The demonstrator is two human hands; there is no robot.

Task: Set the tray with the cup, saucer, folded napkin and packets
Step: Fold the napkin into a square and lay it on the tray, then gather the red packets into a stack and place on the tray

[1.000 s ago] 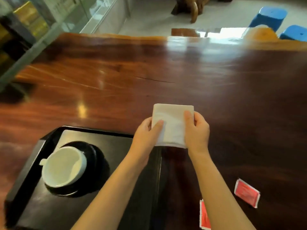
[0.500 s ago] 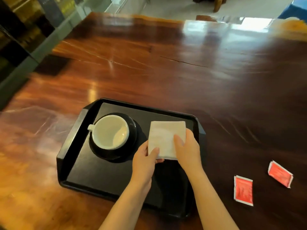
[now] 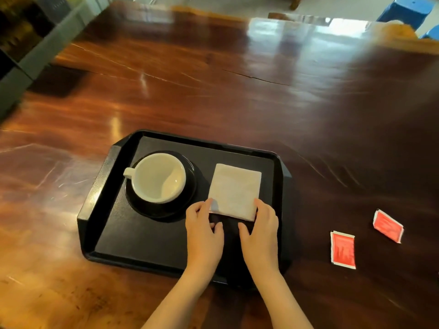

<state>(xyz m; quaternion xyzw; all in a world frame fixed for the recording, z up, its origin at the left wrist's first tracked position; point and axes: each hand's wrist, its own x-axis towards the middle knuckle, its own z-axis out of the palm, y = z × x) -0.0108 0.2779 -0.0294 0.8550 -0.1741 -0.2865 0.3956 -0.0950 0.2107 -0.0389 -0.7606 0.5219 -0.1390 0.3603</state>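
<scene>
A black tray (image 3: 99, 198) sits on the wooden table. On its left half a white cup (image 3: 158, 178) stands on a black saucer (image 3: 187, 198), handle pointing left. A white folded napkin (image 3: 235, 189) lies on the tray's right half, beside the saucer. My left hand (image 3: 204, 231) holds its near left corner with the fingertips. My right hand (image 3: 260, 231) holds its near right corner the same way. The napkin's near edge casts a thin shadow on the tray. Two red packets (image 3: 343, 249) (image 3: 387, 225) lie on the table to the right of the tray.
The dark polished table (image 3: 237, 91) stretches far ahead and to both sides. Blue stools (image 3: 403, 8) stand beyond its far right edge. A grey shelf unit (image 3: 28, 55) runs along the left.
Both hands carried the napkin from the table behind the tray onto the tray's right half and slid back to its near corners. The view shifted, bringing both packets into sight.
</scene>
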